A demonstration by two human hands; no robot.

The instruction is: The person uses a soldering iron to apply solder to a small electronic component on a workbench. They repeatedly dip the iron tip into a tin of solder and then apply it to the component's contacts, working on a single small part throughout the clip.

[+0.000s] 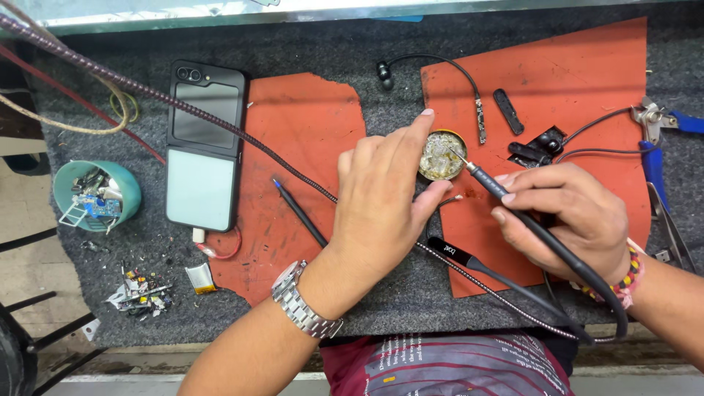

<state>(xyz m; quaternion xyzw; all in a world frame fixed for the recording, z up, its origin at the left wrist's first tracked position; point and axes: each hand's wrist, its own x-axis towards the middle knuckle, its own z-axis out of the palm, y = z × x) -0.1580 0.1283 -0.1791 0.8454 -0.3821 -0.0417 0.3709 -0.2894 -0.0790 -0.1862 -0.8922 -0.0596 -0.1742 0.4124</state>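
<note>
Right hand (568,220) pinches the soldering iron (506,196) pen-style, fingers pressed together round the black handle, tip down in the round flux tin (441,155). Left hand (385,194) fingers spread, index tip on the tin's rim at 10 o'clock, thumb at 6. Tin sits in the gap between two orange mats (557,88). Earphone cable (469,88) at 12 o'clock. Blue-handled pliers (653,139) at 3. Foldable phone (204,147) well apart at 9.

The left hand (381,194) wears a silver metal link watch (302,301); the right hand (568,216) a multicoloured beaded bracelet (623,282); bare forearms.
</note>
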